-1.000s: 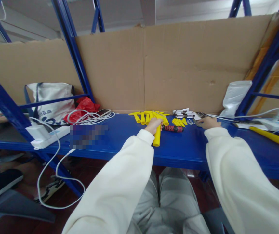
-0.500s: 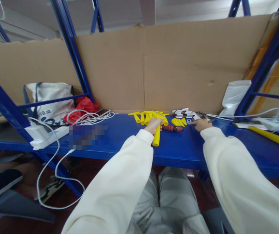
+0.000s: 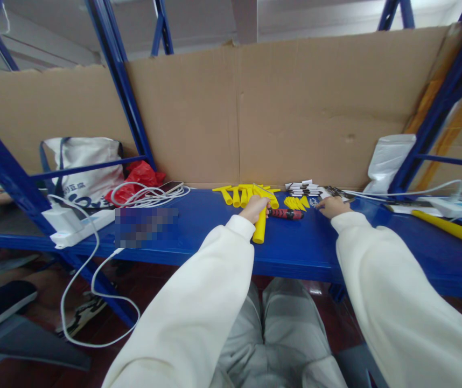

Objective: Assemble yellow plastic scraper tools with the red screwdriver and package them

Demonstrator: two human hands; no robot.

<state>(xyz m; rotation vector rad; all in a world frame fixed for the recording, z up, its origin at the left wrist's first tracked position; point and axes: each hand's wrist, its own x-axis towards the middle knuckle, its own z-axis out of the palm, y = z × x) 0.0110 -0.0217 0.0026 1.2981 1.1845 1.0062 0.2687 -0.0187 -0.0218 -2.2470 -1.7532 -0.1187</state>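
My left hand (image 3: 255,209) is closed around a yellow T-shaped scraper (image 3: 259,233), its round handle end pointing towards me. Beside that hand lies a screwdriver (image 3: 286,214) with a red and black handle. My right hand (image 3: 335,207) reaches to a small heap of tiny silvery parts (image 3: 314,202), its fingertips drawn together at the heap's edge. Whether they pinch a part is too small to tell. Several more yellow T-shaped scrapers (image 3: 236,198) lie in a row behind my left hand. Small yellow wedge-shaped pieces (image 3: 295,203) sit between the two hands.
Small black-and-white pieces (image 3: 304,188) are stacked at the back of the blue shelf (image 3: 215,237). A cardboard panel (image 3: 295,108) closes the rear. Left are a power strip (image 3: 89,226), white cables (image 3: 150,196) and a cloth bag (image 3: 88,167); right, a yellow tube (image 3: 453,229).
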